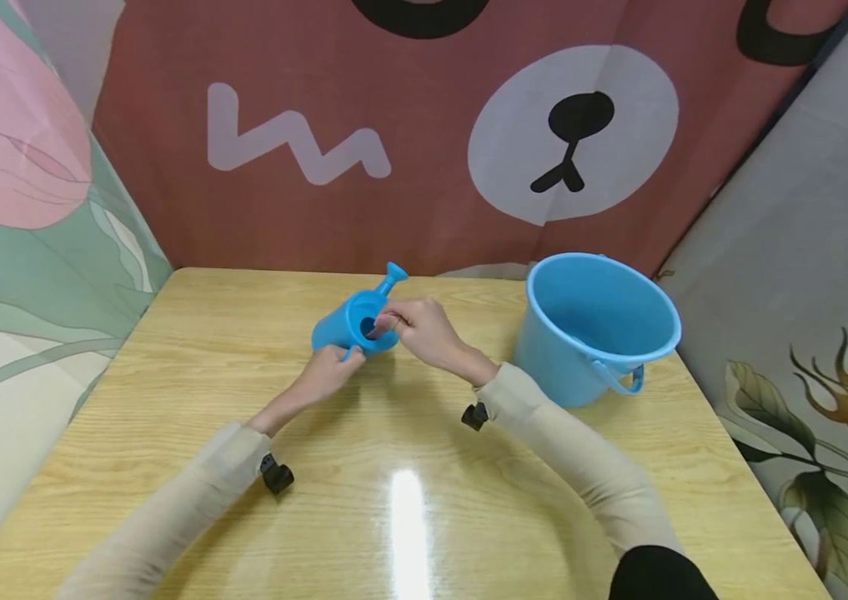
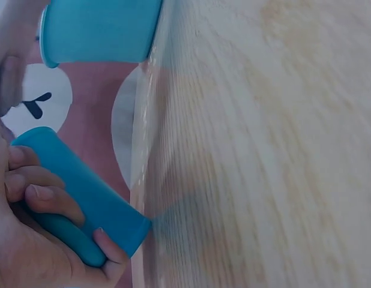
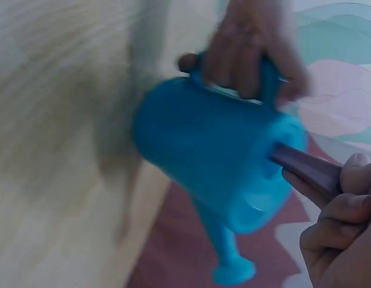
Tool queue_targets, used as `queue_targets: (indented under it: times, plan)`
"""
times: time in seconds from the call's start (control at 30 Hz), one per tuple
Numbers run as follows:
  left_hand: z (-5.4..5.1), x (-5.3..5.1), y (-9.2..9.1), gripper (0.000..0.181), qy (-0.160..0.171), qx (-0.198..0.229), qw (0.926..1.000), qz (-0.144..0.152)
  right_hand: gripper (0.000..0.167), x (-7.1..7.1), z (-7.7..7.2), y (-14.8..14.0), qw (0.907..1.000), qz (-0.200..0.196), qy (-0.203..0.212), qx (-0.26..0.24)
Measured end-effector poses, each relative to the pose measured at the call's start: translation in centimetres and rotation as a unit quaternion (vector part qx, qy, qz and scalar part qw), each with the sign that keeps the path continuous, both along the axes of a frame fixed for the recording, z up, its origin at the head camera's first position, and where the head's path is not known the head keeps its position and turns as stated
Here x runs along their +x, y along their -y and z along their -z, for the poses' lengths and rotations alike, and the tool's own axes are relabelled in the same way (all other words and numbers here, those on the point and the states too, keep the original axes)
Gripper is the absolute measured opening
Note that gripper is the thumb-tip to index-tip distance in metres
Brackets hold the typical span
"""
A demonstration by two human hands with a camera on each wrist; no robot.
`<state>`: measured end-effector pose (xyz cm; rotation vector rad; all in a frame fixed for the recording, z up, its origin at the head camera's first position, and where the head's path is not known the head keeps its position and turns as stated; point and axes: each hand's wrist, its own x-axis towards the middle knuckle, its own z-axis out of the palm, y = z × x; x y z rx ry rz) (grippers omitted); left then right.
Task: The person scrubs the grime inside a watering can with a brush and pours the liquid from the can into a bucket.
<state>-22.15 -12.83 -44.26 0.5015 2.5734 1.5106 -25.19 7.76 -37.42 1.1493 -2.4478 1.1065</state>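
Note:
My left hand (image 1: 324, 372) grips the handle of a blue toy watering can (image 1: 332, 327). Tilted on its side, the can has its round opening towards my right hand (image 1: 429, 330), and its sprinkler spout points to the back. In the right wrist view, my right hand pinches a dark brownish, narrow, tapered object (image 3: 314, 172) whose far end is in the can's opening; its kind I cannot tell. The left wrist view shows the fingers (image 2: 44, 198) curled round the can's handle (image 2: 68, 237), with the can's body (image 2: 92, 192) behind them.
To the right of my hands a large light-blue bucket (image 1: 554, 358) stands on the wooden table (image 1: 303, 517), its handle hanging at the front. A brown cloth (image 1: 424, 225) printed with a bear face hangs along the table's back edge. Small black cameras (image 1: 276, 475) sit on both wrists.

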Motion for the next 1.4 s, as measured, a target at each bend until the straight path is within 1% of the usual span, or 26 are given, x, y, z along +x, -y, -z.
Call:
queue_targets:
  times: [0.1,0.17,0.3,0.4,0.5,0.57,0.67,0.77,0.83,0.9,1.0,1.1,1.17,1.3,1.4]
  plan:
    - [0.0,-0.1,-0.1,0.045,-0.004,0.000,1.0000,0.003,0.018,-0.1,0.9,0.4,0.9999,0.007,-0.004,0.012]
    - [0.0,-0.2,-0.1,0.045,-0.005,0.002,1.0000,0.004,0.018,-0.1,1.0,0.5,0.9998,0.006,-0.006,0.018]
    - [-0.1,-0.2,0.0,0.045,0.000,0.007,1.0000,0.001,0.019,-0.1,0.3,0.4,0.9998,0.004,-0.002,0.019]
    - [-0.1,-0.2,0.0,0.046,0.004,0.005,1.0000,0.002,0.020,0.0,-0.5,0.0,0.9999,0.003,0.009,0.010]
    - [-0.1,-0.1,0.1,0.046,0.007,0.004,0.9999,0.006,0.020,-0.1,-0.8,-0.2,0.9998,-0.003,0.019,-0.003]
    - [-0.1,-0.1,0.1,0.046,0.008,0.004,0.9999,0.009,0.019,-0.1,-0.6,-0.2,0.9998,-0.005,0.018,-0.007]
    - [0.0,-0.1,0.1,0.046,0.003,0.000,0.9999,0.011,0.018,-0.2,0.4,0.2,0.9998,-0.004,0.011,-0.015]
    - [0.1,-0.3,0.1,0.046,0.004,0.002,0.9998,0.018,0.019,-0.2,0.9,0.5,1.0000,0.002,0.004,-0.006]
    - [0.0,-0.4,0.2,0.046,0.006,0.001,0.9998,0.017,0.020,-0.2,0.6,0.5,1.0000,0.004,0.003,0.003]
    - [0.0,-0.4,0.3,0.046,0.010,0.001,0.9998,0.017,0.022,-0.1,-0.1,0.4,0.9999,0.007,0.010,0.007]
    - [0.0,-0.6,0.4,0.046,0.012,-0.006,0.9998,0.016,0.023,0.2,-1.2,0.1,0.9997,0.013,0.020,-0.003]
    - [0.0,-0.6,0.4,0.046,0.013,-0.004,0.9998,0.017,0.024,0.3,-1.5,-0.1,0.9994,0.017,0.025,-0.019]
    - [0.0,-0.6,0.3,0.046,0.014,-0.002,0.9997,0.018,0.024,0.2,-1.0,0.0,0.9994,0.019,0.023,-0.017]
    - [-0.1,-0.5,0.2,0.046,0.015,0.000,0.9997,0.022,0.021,0.0,0.7,0.4,0.9995,0.026,0.016,-0.001]
    - [-0.1,-0.4,0.2,0.046,0.014,-0.002,0.9996,0.026,0.020,0.1,1.2,0.6,0.9996,0.027,0.008,0.008]
